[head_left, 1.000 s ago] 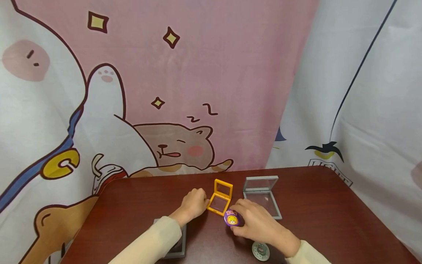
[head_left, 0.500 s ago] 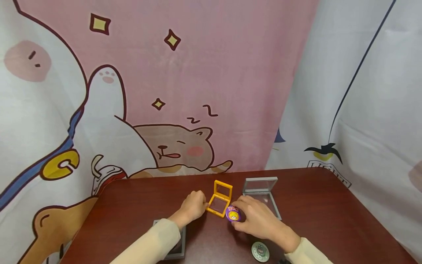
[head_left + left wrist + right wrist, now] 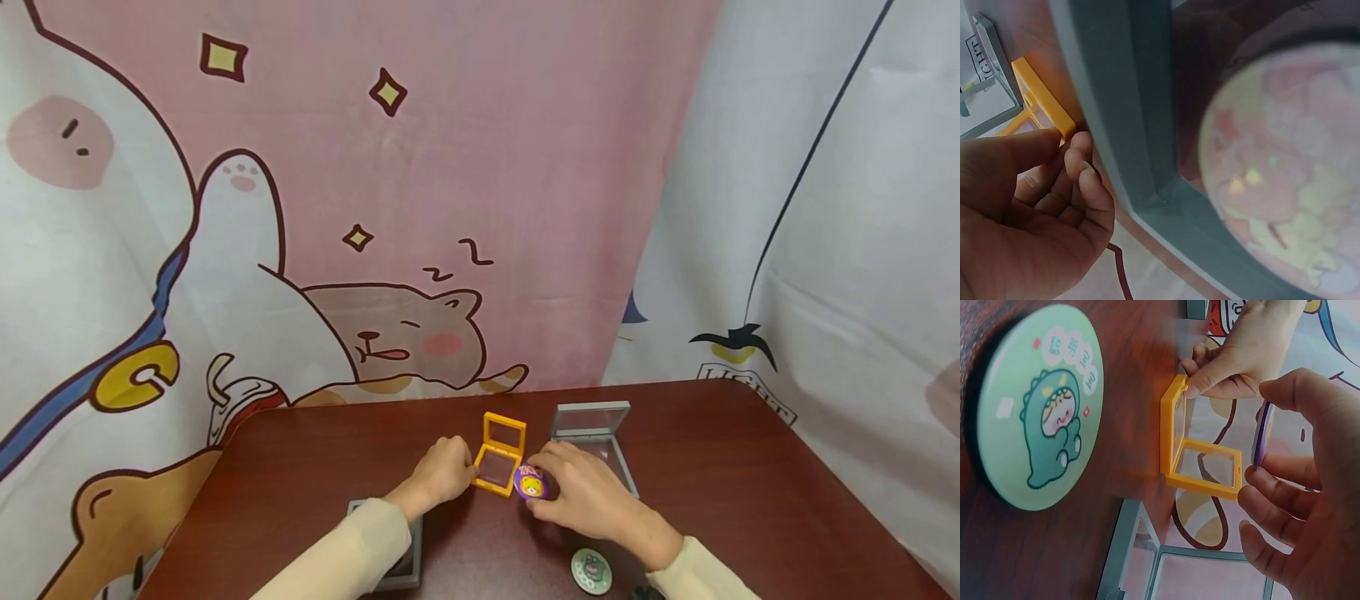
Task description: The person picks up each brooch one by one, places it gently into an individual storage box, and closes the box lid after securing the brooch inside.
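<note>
Purple badge: The purple badge, printed with a yellow animal face, is held just right of the yellow case; we cannot tell whether the two touch.
Right-hand grip: Our right hand holds the badge by its rim, thumb on one edge and fingertips opposite, the printed face uncovered.
Left-hand grip: Our left hand pinches the yellow case at its left side, thumb and finger on the frame.
Yellow case: It stands open on the table, lid raised at the back, clear film in both frames.
Handling: We judge it best to keep that rim hold, level the badge over the lower film and steady the frame without pressing the film.
In the way: The upright lid blocks the far side of the yellow case, so we favour an approach from the near right.
Right of the case: An open grey case stands partly behind our right hand.
Nearer than the case: A green badge lies to the right; a dark grey case sits to the left, partly under our sleeve.
Behind the case: A cartoon-printed cloth hangs.
</note>
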A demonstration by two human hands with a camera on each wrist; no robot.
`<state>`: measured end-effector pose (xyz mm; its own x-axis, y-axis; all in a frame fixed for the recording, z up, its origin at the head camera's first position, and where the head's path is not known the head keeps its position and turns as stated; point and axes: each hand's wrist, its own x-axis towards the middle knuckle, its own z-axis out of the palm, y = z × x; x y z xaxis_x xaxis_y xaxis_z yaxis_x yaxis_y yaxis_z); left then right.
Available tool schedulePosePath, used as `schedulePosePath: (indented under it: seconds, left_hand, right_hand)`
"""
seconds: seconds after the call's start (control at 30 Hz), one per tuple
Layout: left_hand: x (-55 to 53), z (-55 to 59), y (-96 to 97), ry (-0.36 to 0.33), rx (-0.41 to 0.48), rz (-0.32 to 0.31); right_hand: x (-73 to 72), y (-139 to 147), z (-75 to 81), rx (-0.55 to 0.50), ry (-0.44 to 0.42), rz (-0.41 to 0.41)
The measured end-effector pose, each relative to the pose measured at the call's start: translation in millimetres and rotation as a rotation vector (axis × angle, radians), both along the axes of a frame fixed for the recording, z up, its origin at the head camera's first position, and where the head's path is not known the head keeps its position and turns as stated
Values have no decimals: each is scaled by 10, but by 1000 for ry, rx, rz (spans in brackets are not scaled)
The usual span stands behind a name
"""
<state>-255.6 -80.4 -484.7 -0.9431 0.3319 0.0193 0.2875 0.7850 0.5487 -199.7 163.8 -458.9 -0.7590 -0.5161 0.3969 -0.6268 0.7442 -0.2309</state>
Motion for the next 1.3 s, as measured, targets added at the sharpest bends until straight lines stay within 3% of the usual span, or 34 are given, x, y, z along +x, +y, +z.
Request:
schedulePosePath:
  seconds: [0.3, 0.6, 0.77, 0.93, 1.07, 1.23, 1.3]
  left_hand:
    - [155, 21, -17, 63, -18, -55]
    - [254, -22, -4, 28, -27, -70]
    - [344, 27, -10, 42, -42, -83]
    - [433, 41, -15, 80, -42, -112]
    - [467, -40, -27, 141, -49, -155]
    - [554, -21, -17, 116, -79, -155]
    - [615, 48, -2, 80, -92, -135]
  right_hand:
    - [-19, -33, -15, 0, -14, -25]
    - [-27, -69, -38, -11, -14, -47]
    - [-27, -103, -51, -36, -40, -31]
    - [-21, -138, -88, -27, -70, -25]
    - [-17, -164, -119, -16, -76, -16]
    - [-7, -207, -134, 5, -89, -6]
    - [4, -225, -134, 17, -99, 4]
